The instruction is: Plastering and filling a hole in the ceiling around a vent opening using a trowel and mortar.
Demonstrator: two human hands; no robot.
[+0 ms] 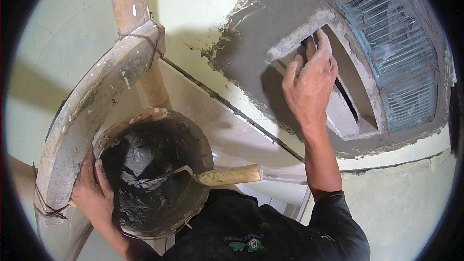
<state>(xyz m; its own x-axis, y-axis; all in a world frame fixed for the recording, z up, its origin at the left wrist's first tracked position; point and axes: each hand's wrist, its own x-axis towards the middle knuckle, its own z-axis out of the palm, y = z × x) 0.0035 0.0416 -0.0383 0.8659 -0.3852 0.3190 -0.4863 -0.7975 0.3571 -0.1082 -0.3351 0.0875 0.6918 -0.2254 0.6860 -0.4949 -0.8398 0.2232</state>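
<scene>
My left hand point(94, 188) holds the side of a round mortar bucket point(200, 140), its thumb near the rim and its fingers close to a wooden plank. Dark grey wet mortar point(140, 154) lies in the bucket. A trowel with a wooden handle point(232, 175) rests across it, the handle sticking out to the right; mortar covers part of its blade. My right hand point(311, 79) is raised to a slot-like opening point(355, 79) in the wall. Its fingers are bent and apart, the tips reaching inside the opening's upper left end, partly hidden there. No tool shows in it.
Fresh grey plaster point(251, 38) surrounds the opening. Right of it sits a bluish ribbed glass block panel point(398, 58) smeared with mortar. At left, a curved-looking plank point(92, 87) is tied with wire to a wooden pole point(129, 0). A dark edge line point(227, 104) crosses the wall diagonally.
</scene>
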